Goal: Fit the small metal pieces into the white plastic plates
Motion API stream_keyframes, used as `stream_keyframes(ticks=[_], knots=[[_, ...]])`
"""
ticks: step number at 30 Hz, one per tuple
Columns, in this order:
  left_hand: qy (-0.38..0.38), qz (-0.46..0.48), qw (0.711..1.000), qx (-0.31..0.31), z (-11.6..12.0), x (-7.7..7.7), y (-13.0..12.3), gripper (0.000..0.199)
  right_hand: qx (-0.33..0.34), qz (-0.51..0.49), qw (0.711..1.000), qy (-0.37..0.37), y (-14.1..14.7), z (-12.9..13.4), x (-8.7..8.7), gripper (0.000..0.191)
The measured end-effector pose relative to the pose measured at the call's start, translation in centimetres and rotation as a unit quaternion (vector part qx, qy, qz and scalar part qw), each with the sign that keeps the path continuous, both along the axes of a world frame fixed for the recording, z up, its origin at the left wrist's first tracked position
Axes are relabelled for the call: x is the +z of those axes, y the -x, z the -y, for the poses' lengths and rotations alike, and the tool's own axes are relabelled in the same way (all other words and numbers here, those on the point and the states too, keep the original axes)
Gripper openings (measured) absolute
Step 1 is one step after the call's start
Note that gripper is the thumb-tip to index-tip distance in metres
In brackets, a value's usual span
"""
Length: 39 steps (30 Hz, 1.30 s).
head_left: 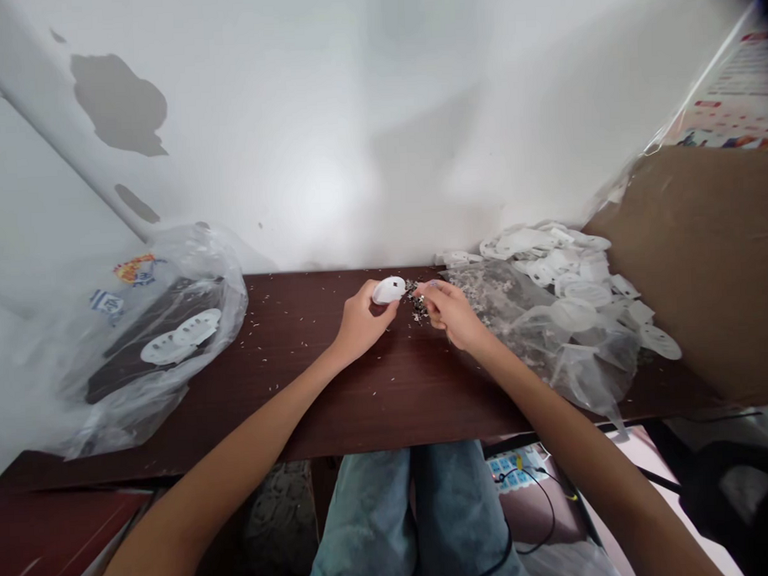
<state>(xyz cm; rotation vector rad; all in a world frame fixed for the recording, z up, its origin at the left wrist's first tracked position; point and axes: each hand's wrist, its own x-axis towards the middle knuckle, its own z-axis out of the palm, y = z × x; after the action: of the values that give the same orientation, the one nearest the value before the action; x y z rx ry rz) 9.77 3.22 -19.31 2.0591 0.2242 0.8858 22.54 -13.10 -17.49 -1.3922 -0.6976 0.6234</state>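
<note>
My left hand [363,320] is closed on a white oval piece [389,290] with a small dark mark on it, held above the dark brown table [338,407]. Just right of it, my right hand [448,309] has its fingers pinched together at a small heap of dark metallic bits [418,304]. Whatever is between those fingertips is too small to make out.
An open clear plastic bag [227,327] with white oval pieces [181,337] lies at the left. At the right, many white pieces [573,290] are piled on clear plastic beside a brown cardboard box [704,268]. Small scraps dot the table. A white wall stands behind.
</note>
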Motion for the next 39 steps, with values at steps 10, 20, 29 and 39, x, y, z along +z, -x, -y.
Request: stream_keyframes(ticks=[10, 20, 29, 39], knots=[[-0.347, 0.069, 0.935, 0.022, -1.9, -0.6, 0.6, 0.04, 0.11, -0.137, 0.984, -0.031, 0.9, -0.2, 0.1, 0.039], [-0.276, -0.006, 0.961, 0.002, -0.2, -0.7, 0.9, 0.074, 0.071, -0.133, 0.988, -0.041, 0.6, -0.2, 0.0, 0.034], [-0.234, -0.002, 0.972, 0.004, -0.1, -0.8, 0.9, 0.074, 0.157, -0.213, 0.964, -0.034, 0.2, 0.0, 0.1, 0.036], [-0.242, -0.108, 0.937, 0.227, -6.0, 4.9, 7.7, 0.067, 0.062, -0.182, 0.979, -0.062, 0.4, -0.4, -0.2, 0.043]])
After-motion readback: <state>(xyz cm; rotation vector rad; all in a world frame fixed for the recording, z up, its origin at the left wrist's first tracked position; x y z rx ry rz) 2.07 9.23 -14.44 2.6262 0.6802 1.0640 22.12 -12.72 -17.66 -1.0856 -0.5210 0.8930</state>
